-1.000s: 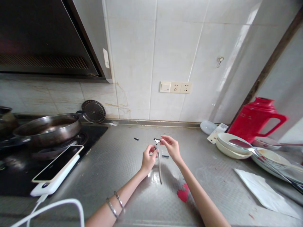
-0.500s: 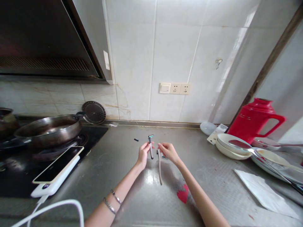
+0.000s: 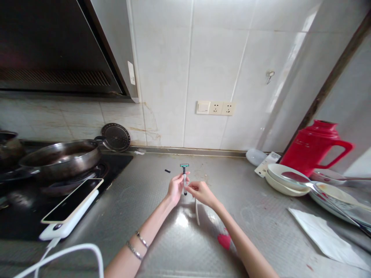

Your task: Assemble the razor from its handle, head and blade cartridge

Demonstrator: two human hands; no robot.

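My left hand (image 3: pixel 175 188) is closed around the handle of a razor (image 3: pixel 184 181), which stands upright with its green-edged head at the top. My right hand (image 3: pixel 201 192) is pinched, its fingertips at the lower part of the same handle. On the steel counter below the right hand lies a thin pale handle-like stick (image 3: pixel 197 214), its upper end hidden by that hand. A small black piece (image 3: pixel 167 170), perhaps a blade cartridge, rests on the counter beyond the left hand.
At left, a phone (image 3: pixel 72 200) lies on a white power bank (image 3: pixel 65 227) with a cable, beside a pan (image 3: pixel 62 158) on the stove. To the right are a red thermos (image 3: pixel 310 148), stacked bowls (image 3: pixel 285 185), plates and a white napkin (image 3: pixel 324 237). Wall sockets (image 3: pixel 222 108) are behind.
The razor has been turned so its green-edged head faces me, and lowered between my hands. My right hand has left the razor's head and moved down to the handle.
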